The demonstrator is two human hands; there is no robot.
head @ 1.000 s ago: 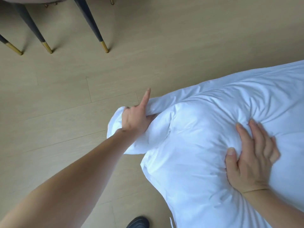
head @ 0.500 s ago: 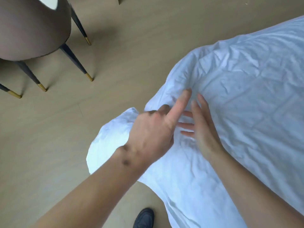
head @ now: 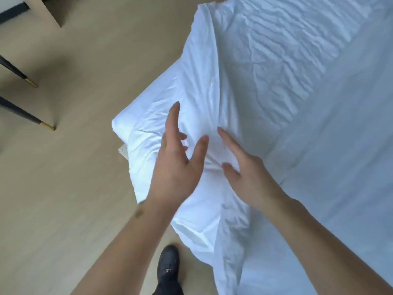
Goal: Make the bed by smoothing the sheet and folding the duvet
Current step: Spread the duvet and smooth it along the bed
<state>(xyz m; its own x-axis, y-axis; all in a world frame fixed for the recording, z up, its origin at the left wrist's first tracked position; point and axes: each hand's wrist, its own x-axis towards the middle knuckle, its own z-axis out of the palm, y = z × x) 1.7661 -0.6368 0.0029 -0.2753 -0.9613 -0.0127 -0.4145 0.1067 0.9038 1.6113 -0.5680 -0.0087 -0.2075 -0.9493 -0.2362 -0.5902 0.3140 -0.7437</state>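
left hand (head: 174,167) spread, holds nothing | right hand (head: 244,167) flat on duvet (head: 276,81) corner | risk: loose corner may slip toward floor (head: 74,167), bunched folds stay creased

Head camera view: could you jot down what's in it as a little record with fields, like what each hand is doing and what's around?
left hand: open, fingers spread, over the bed corner
right hand: open, fingers flat on the white bedding
bedding: white, wrinkled, bunched at the near corner
held items: none
floor: light wood
shoe: dark, beside the bed
chair legs: dark with gold tips, far left
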